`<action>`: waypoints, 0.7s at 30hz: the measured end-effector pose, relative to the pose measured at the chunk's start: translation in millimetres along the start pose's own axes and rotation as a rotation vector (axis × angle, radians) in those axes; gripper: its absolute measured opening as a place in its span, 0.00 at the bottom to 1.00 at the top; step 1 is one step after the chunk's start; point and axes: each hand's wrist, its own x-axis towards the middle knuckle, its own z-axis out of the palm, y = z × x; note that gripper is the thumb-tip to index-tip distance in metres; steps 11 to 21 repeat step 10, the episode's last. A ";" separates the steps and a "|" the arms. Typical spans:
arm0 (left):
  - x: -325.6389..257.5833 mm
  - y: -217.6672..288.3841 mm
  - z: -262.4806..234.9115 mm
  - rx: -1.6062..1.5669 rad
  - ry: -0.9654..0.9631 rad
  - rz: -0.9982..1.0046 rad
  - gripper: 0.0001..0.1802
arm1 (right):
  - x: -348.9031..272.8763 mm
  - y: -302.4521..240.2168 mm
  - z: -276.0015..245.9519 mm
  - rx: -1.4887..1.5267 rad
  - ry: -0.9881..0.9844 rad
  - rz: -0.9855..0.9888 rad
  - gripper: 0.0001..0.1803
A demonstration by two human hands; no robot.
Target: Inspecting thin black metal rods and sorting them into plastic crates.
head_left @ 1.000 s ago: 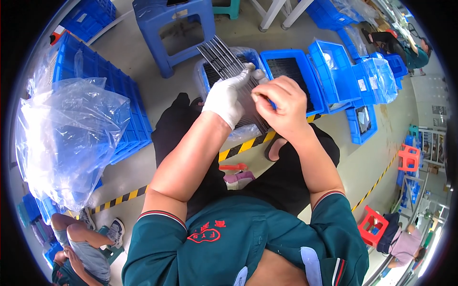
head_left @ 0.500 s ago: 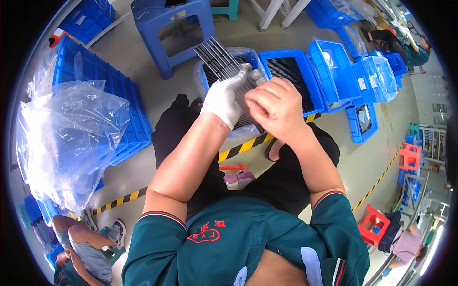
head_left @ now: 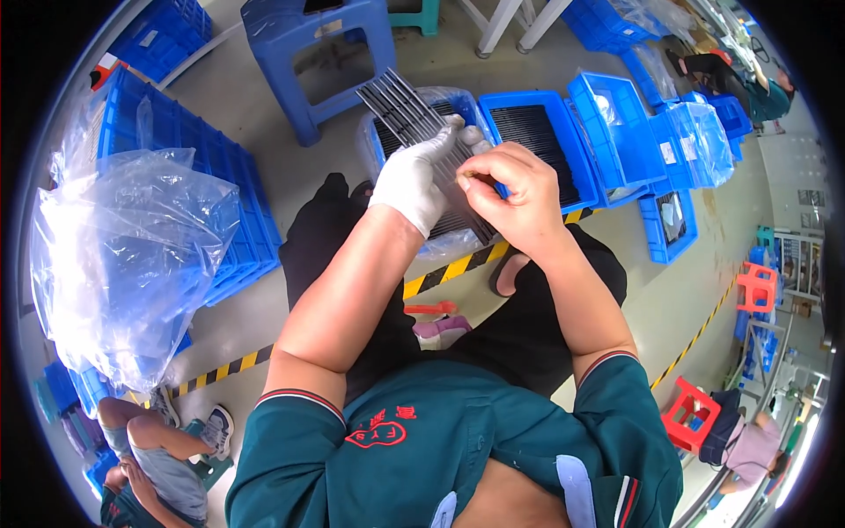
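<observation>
The white-gloved left hand (head_left: pixel 414 180) is clamped on a fanned stack of thin dark metal strips (head_left: pixel 414 119) above the far blue plastic crate (head_left: pixel 493 110), while the bare right hand (head_left: pixel 510 198) pinches their near edge – the loose far ends could splay and slide out.

One view only: a head-worn fisheye camera, the left unit of a side-by-side pair, aimed steeply downward over the wearer's chest. Both forearms enter from the lower edge and meet near frame centre, where the left hand (head_left: pixel 414 180) and right hand (head_left: pixel 515 198) sit close to the lens. The floor (head_left: pixel 290 167) lies farther below. Straight edges, such as the blue stool (head_left: pixel 321 48), bow toward the dark circular rim. No second view is supplied, so no overlap exists.
</observation>
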 end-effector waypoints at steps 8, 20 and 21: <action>-2.0 -1.1 2.5 0.031 0.023 0.009 0.11 | -0.1 0.7 -0.5 -0.068 -0.023 -0.023 0.07; -1.6 -1.3 2.7 0.042 0.023 0.007 0.11 | 0.3 2.0 -1.7 -0.106 -0.054 -0.050 0.07; -1.6 -1.3 2.7 0.042 0.023 0.007 0.11 | 0.3 2.0 -1.7 -0.106 -0.054 -0.050 0.07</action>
